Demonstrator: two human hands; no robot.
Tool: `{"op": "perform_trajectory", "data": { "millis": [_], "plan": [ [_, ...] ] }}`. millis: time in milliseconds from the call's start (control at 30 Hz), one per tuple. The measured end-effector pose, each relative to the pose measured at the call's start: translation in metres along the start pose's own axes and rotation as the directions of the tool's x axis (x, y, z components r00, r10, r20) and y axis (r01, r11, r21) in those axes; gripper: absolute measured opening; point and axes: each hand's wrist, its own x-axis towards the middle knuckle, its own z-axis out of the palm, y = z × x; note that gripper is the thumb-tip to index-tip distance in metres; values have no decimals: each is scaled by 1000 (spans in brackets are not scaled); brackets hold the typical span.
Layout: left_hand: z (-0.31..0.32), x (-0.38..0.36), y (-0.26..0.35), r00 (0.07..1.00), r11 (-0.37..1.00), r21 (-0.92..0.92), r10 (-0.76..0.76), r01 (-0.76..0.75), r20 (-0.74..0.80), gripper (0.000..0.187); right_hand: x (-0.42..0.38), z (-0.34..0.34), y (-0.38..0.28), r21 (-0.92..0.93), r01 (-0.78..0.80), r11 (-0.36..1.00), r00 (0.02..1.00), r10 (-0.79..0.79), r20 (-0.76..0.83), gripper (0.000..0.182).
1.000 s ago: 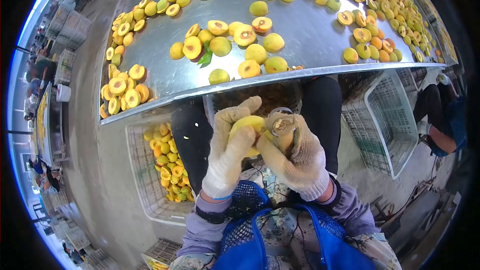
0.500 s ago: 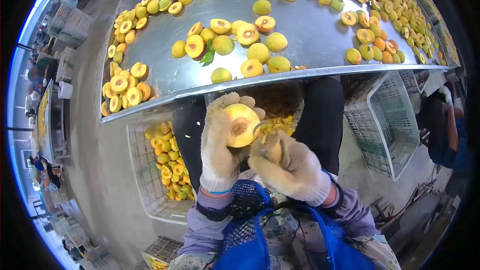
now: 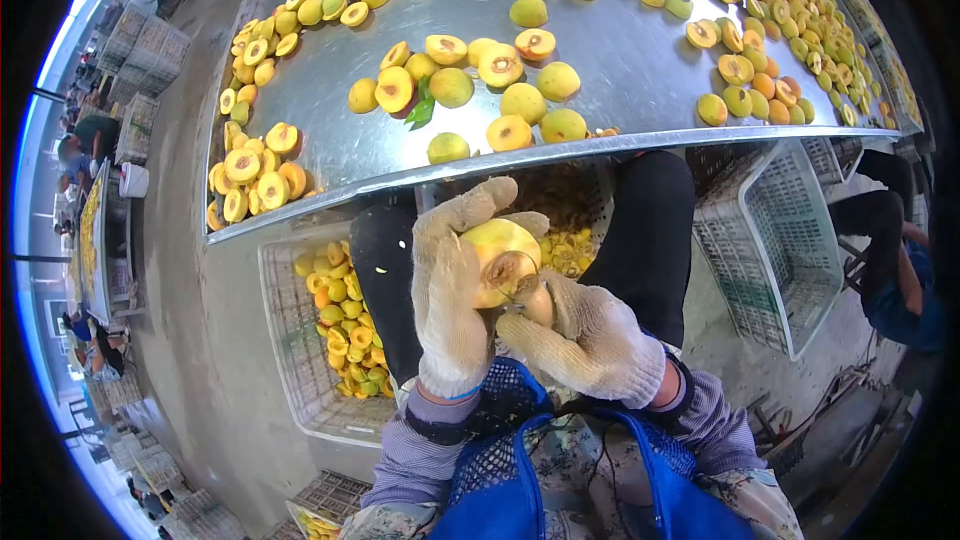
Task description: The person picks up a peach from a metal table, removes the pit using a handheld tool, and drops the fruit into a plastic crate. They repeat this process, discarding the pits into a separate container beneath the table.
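A halved yellow peach (image 3: pixel 497 252) rests in my gloved left hand (image 3: pixel 448 290), its cut face turned toward my right hand. My gloved right hand (image 3: pixel 590 340) is closed around a small tool with a thin curved metal loop (image 3: pixel 527 285), which lies against the pit area of the peach. The tool's handle is mostly hidden by my fingers. Both hands are above my lap, just below the metal table's front edge (image 3: pixel 560 152). Several peach halves (image 3: pixel 508 132) lie on the table beyond them.
A crate (image 3: pixel 290 360) of peach halves stands at lower left. Beneath the table, between my knees, is a container with yellow pieces (image 3: pixel 568 252). An empty crate (image 3: pixel 780 240) stands at right, near a seated person (image 3: pixel 905 280). More peaches (image 3: pixel 790 10) cover the table's right side.
The peach half has tilted in my left hand, and my left fingers have shifted. The tool's loop has moved down onto the pit area. At right, the other person's leg has come into view.
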Motion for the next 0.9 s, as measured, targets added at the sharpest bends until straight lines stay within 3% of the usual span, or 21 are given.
{"op": "perform_trajectory", "data": {
  "millis": [67,133,167,233,333,467,533,567,633,667,700,767,800,833,867,900],
  "plan": [
    [2,-1,0,999,999,35,33,-34,24,51,-2,-3,-10,21,-64,998,997,63,40,31],
    [9,-5,1,996,996,32,86,-86,-3,53,-4,-5,-17,166,-281,945,953,253,169,27],
    [7,-6,1,996,996,31,85,-85,-1,53,-4,-7,-18,167,-280,945,953,253,166,27],
    [-1,-6,3,995,1000,-14,9,-8,95,55,-4,-11,-20,393,-310,866,925,178,336,25],
    [-2,-9,8,994,999,-36,-29,32,103,57,-4,-14,-20,459,-386,801,875,160,456,22],
    [5,-10,2,998,998,-62,36,-33,53,58,-3,-10,-26,408,-322,854,914,168,369,23],
    [10,-11,0,984,983,54,176,-177,23,53,-3,-12,-26,389,-350,852,910,211,357,23],
    [9,-10,-1,985,983,55,173,-174,23,53,-4,-10,-24,390,-352,851,910,212,356,23],
    [6,-5,0,946,926,218,278,-310,166,45,-5,-7,-21,453,-207,867,963,97,253,24],
    [2,-4,9,968,923,314,168,-220,185,39,-5,-7,-22,454,-208,866,963,100,251,24],
    [3,-3,12,968,924,313,167,-220,186,39,-6,-7,-22,474,-276,836,942,137,308,24],
    [5,0,16,995,976,216,-41,21,91,35,-5,-10,-21,490,-341,802,917,169,360,25],
    [8,4,19,995,976,215,-41,20,94,35,-5,-15,-20,514,-429,743,875,201,440,26],
    [11,8,22,954,831,479,189,-282,233,33,-4,-18,-19,528,-515,676,825,224,518,27],
    [12,12,24,838,540,641,346,-546,422,30,-4,-17,-16,529,-513,676,827,225,515,27],
    [12,14,24,838,543,639,345,-545,422,30,-6,-16,-13,537,-491,686,843,217,493,28]
  ]
}}
